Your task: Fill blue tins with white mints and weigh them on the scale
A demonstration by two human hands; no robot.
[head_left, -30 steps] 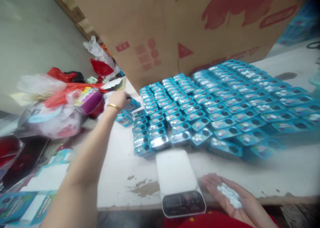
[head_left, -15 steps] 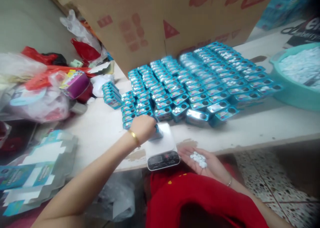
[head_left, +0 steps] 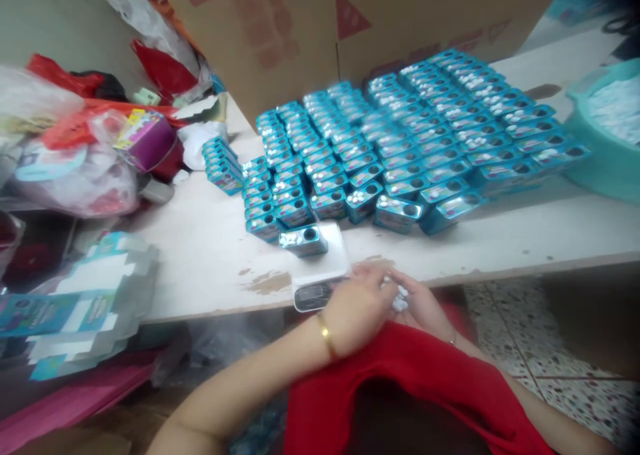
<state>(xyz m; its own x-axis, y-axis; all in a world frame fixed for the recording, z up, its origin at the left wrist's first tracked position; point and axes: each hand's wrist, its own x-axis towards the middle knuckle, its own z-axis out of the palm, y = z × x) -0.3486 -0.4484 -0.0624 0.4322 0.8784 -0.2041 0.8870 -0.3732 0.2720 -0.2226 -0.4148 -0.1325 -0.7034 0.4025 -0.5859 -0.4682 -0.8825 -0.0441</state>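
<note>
My right hand (head_left: pixel 420 310) is cupped palm up near the table's front edge and holds a small heap of white tablets (head_left: pixel 400 300). My left hand (head_left: pixel 361 305), with a gold bracelet at the wrist, reaches across to that palm. Its fingers are bent together at the tablets; whatever is between the fingertips is hidden. Just left of the hands lies a white scale (head_left: pixel 330 252), its dark display panel partly covered by my left hand. On the scale's far left part stands a small blue tin (head_left: pixel 304 240) with white tablets on its top beside a dark round hole.
Many similar blue tins (head_left: pixel 350 145) stand in rows behind the scale, many topped with tablets. A large cardboard box (head_left: pixel 310 48) rises behind them. At right is a turquoise basin (head_left: pixel 583 135) of white tablets. Flattened cartons (head_left: pixel 90 302) and plastic bags (head_left: pixel 95 182) lie left.
My left hand has left the blue tin on the scale and moved right and nearer, to the tablets in my right palm. The camera view has tilted down somewhat.
</note>
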